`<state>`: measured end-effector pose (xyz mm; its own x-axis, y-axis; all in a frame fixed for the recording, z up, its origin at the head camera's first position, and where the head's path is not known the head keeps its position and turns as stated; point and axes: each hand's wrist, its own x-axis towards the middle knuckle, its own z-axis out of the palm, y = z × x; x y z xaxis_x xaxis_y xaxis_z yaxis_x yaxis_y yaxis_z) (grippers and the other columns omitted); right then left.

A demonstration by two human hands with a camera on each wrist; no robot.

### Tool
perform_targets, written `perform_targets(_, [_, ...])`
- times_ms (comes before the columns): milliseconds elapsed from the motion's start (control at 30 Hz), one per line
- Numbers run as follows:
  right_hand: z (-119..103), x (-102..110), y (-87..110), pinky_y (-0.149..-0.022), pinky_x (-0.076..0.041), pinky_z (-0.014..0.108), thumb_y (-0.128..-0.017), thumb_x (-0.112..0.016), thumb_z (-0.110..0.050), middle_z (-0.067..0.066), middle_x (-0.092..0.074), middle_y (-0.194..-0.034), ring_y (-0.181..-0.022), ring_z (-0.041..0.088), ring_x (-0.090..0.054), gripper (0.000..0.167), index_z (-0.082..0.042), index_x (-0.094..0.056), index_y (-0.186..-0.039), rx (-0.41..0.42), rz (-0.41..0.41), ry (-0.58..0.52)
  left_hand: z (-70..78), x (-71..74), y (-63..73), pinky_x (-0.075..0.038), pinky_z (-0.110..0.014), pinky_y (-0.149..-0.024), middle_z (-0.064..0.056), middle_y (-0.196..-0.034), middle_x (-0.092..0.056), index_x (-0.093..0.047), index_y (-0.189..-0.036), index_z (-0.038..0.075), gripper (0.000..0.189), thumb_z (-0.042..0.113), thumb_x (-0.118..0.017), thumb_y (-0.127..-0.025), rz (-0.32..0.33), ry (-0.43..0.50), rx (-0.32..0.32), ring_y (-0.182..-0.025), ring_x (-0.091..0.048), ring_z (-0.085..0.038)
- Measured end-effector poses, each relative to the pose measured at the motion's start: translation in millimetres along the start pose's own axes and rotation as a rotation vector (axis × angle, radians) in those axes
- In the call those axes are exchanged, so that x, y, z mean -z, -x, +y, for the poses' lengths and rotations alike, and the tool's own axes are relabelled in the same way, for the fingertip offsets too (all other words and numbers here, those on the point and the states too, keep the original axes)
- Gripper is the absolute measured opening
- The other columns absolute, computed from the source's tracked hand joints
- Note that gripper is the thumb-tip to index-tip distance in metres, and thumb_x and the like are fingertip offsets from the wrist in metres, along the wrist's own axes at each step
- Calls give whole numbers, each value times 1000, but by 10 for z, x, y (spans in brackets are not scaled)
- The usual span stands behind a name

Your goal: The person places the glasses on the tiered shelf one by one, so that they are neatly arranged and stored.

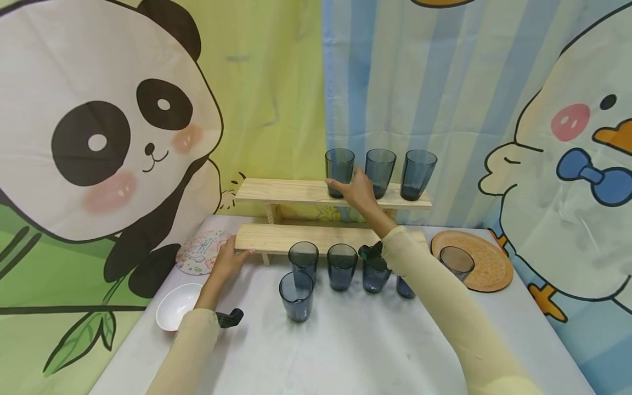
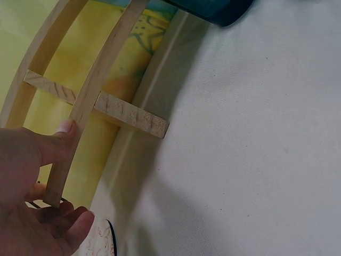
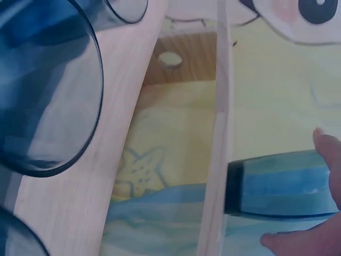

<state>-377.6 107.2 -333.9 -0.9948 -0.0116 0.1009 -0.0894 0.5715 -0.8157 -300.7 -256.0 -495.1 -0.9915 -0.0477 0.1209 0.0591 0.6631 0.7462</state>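
Observation:
At the left end of a wooden shelf's lower board (image 1: pixel 296 236), my left hand (image 1: pixel 229 262) holds on, thumb (image 2: pixel 65 128) on the edge and fingers underneath. My right hand (image 1: pixel 362 193) is up at the upper board (image 1: pixel 281 191), its thumb and fingers around the leftmost blue drinking glass (image 1: pixel 340 163). This glass (image 3: pixel 282 184) stands upright with its base at the board. To its right on the same board are a second glass (image 1: pixel 380 167) and a third glass (image 1: pixel 418 170), both upright.
Several more blue glasses (image 1: pixel 342 269) stand on the white table before the lower board, one glass (image 1: pixel 296 299) nearer the front. A white bowl (image 1: pixel 178 307) and a floral mat (image 1: pixel 199 255) lie left. At right, another glass (image 1: pixel 456 262) overlaps a round brown mat (image 1: pixel 494 269).

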Motion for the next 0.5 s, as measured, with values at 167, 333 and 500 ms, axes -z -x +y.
perform_targets(167, [-23,90,275,-124,-34,60,-94,-71,-63,19,-19,-175,-159,40,-26,115,-5,-7,-169,34,-67,19,-25,4,7,-27,-63,-126,-39,-158,-39,-33,-154,-15,71,20,-69,-104,3,-3,14,-149,-36,-54])
perform_targets(333, [3,123,627,-123,-37,57,-95,-71,-61,18,-25,-174,-158,39,-31,110,-8,-10,-170,139,-125,-19,-43,-2,7,-27,-64,-125,-39,-157,-39,-34,-154,-14,71,22,-69,-104,1,-2,16,-149,-36,-54])
perform_targets(500, [134,26,1047,-123,-41,50,-96,-73,-55,15,-37,-169,-155,35,-39,97,-10,-26,-167,238,-204,-112,-26,-8,9,-26,-64,-126,-38,-158,-39,-34,-155,-14,71,22,-68,-104,-1,14,5,-150,-35,-53])
